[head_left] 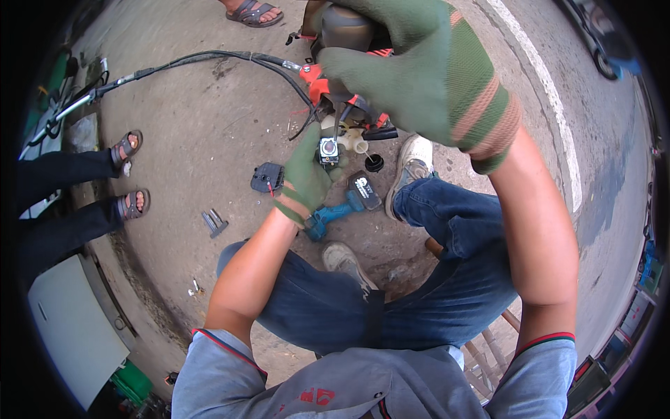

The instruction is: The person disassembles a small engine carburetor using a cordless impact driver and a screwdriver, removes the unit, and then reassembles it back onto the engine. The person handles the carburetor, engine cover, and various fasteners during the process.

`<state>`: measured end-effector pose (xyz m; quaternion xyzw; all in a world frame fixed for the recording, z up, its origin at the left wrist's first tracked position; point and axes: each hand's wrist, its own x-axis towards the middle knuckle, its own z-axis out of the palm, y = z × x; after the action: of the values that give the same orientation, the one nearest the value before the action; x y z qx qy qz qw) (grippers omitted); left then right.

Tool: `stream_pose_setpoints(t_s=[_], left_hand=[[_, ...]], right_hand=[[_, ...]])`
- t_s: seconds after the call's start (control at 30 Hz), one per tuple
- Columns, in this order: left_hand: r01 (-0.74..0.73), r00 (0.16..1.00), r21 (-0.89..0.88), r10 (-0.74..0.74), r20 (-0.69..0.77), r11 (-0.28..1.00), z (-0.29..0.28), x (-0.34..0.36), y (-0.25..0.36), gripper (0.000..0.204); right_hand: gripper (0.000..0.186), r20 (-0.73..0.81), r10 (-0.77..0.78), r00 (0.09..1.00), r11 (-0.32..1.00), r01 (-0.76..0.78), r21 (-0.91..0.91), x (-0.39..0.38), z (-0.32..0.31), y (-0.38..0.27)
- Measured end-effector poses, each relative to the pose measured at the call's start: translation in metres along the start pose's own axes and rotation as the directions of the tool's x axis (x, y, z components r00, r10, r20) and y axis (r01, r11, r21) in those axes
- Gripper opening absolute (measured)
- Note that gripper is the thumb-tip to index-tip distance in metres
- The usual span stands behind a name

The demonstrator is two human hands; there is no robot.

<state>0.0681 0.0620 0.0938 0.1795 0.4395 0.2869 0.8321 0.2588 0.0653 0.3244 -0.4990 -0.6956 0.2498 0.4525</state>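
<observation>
Worn grey pavement (209, 150) spreads around the blue cordless tool (342, 210); a white painted line (548, 87) runs well to the tool's right, and another person's sandalled foot (130, 144) stands well to its left. Beyond the tool, the large right hand (412, 80) hides much of a red-and-black engine (319, 85) and is cut off at the upper edge; whether it grips anything, I cannot tell. The left hand (307, 174), just beyond the tool, cups a small square metal block (329, 151), its underside covered by fingers. Both gloves are green, smooth-coated with ribbed, striped cuffs. A flat black plastic cover (266, 177) lies left of the tool, slim metal pieces (215, 223) farther left.
</observation>
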Motion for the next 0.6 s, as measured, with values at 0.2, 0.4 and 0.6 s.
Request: stream_pose_setpoints(t_s=[0.2, 0.4, 0.6], left_hand=[[-0.001, 1.0, -0.02, 0.002, 0.017, 1.0, -0.001, 0.001, 0.001, 0.041], [-0.012, 1.0, -0.014, 0.012, 0.004, 1.0, -0.006, 0.002, -0.001, 0.04], [-0.009, 1.0, 0.022, 0.009, 0.007, 1.0, -0.001, 0.0, 0.0, 0.045]], right_hand=[[0.052, -0.24, -0.115, 0.964, 0.976, 0.064, -0.21, 0.007, 0.012, 0.022], [0.051, -0.062, -0.046, 0.997, 0.969, 0.03, -0.243, 0.002, -0.001, 0.011], [0.046, -0.029, 0.235, 0.972, 0.967, -0.237, -0.093, 0.001, -0.01, 0.007]])
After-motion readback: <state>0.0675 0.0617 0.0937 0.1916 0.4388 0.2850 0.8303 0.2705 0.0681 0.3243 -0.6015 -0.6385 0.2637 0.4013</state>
